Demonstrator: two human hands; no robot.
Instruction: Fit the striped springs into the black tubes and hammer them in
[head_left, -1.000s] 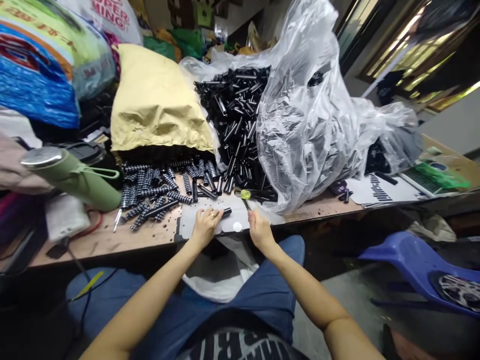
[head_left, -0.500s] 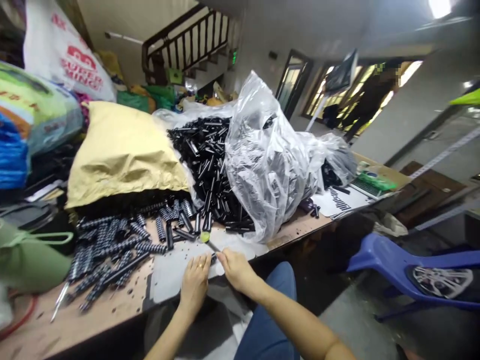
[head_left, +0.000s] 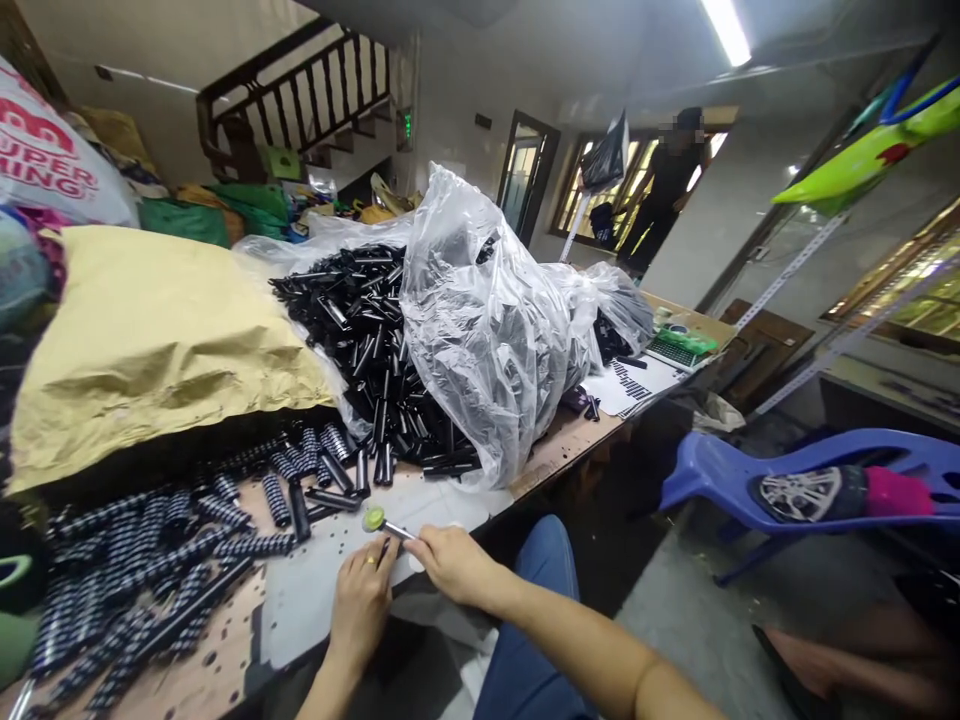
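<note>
Head view: the left hand (head_left: 362,600) and right hand (head_left: 450,562) meet at the table (head_left: 225,660) edge. The right fingers are clamped on a thin tool (head_left: 388,527) with a green head; the left fingers' state cannot be told. Striped tubes (head_left: 150,560) lie finished at left; the large heap of black tubes (head_left: 360,340) in the plastic bag (head_left: 487,330) remains.
</note>
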